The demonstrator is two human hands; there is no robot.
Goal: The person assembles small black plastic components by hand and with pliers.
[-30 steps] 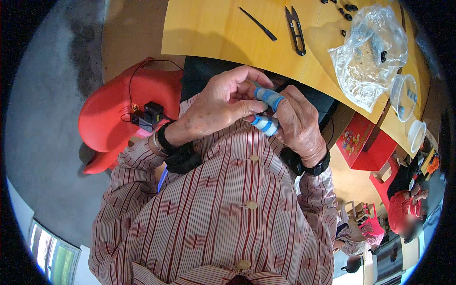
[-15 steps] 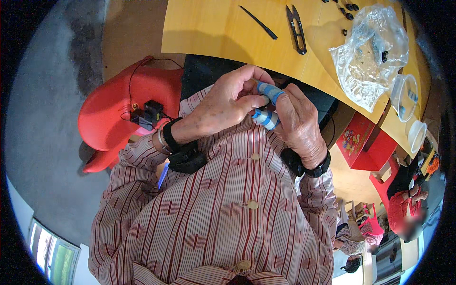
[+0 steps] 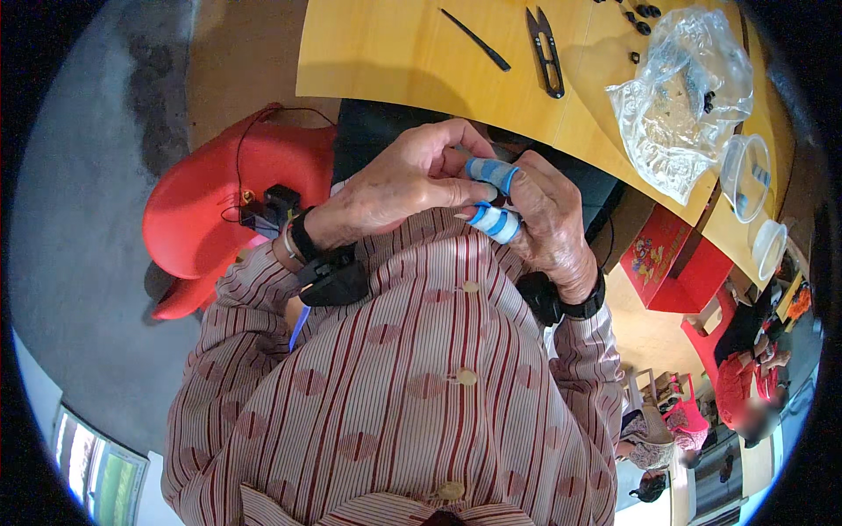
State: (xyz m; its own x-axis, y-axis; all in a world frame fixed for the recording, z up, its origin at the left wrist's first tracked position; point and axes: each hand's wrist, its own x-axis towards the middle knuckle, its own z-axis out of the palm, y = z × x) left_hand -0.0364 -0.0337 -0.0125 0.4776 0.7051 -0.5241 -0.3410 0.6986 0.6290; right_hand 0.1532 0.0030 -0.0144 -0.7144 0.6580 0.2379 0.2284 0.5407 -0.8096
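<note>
My left hand [image 3: 386, 186] and my right hand [image 3: 554, 223] meet above my lap, just off the table's near edge. Blue-and-white striped wraps cover two digits of the right hand: an upper wrap [image 3: 491, 174] and a lower wrap [image 3: 495, 223]. On the left, thumb and forefinger are pinched together against the upper wrapped finger. The right hand's fingers are curled in, closed. Whatever lies between the fingertips is hidden or too small to make out. Each wrist wears a black band.
On the yellow table [image 3: 399, 53] lie thread snips [image 3: 548, 57], a thin black tool [image 3: 474, 39], a clear plastic bag [image 3: 684, 101], small black pieces [image 3: 643, 28] and a clear tub [image 3: 745, 180]. A red chair [image 3: 206, 206] stands left, a red box [image 3: 671, 263] right. Other people sit far right.
Both hands have shifted slightly left. The wrapped digits have moved a little, and the lower one now shows its tip closer to the left thumb. The hands stay pinched together.
</note>
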